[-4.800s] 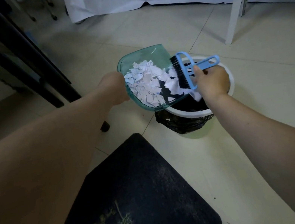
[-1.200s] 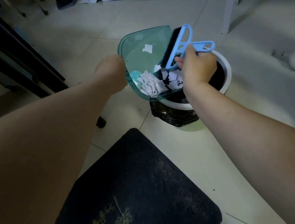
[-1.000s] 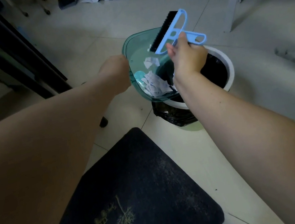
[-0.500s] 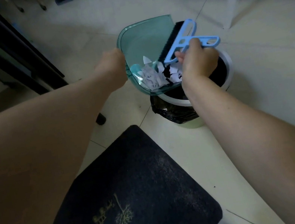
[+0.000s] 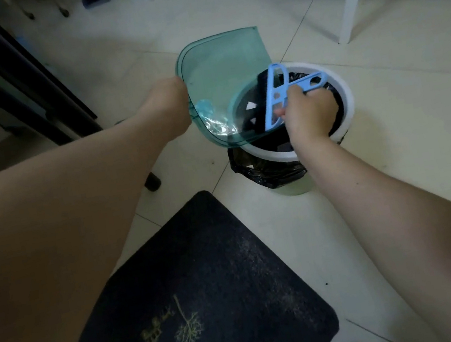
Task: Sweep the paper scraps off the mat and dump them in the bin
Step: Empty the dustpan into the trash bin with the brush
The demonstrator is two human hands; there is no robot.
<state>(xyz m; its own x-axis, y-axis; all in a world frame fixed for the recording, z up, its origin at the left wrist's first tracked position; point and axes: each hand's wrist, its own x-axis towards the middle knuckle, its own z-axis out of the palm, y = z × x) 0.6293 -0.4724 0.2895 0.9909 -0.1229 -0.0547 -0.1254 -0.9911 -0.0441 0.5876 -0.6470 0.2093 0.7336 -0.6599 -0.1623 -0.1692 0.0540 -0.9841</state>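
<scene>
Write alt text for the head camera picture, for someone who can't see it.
A person's left hand tilts a clear teal dustpan over a white bin lined with a black bag, while the right hand holds a blue brush at the pan's lip. A dark mat lies on the tiled floor below.

Single head view, angled forward and down, close above floor [image 5: 393, 141]

Home interior: tiled floor [image 5: 388, 112], doormat [image 5: 210, 294], lined bin [image 5: 346, 95].
</scene>
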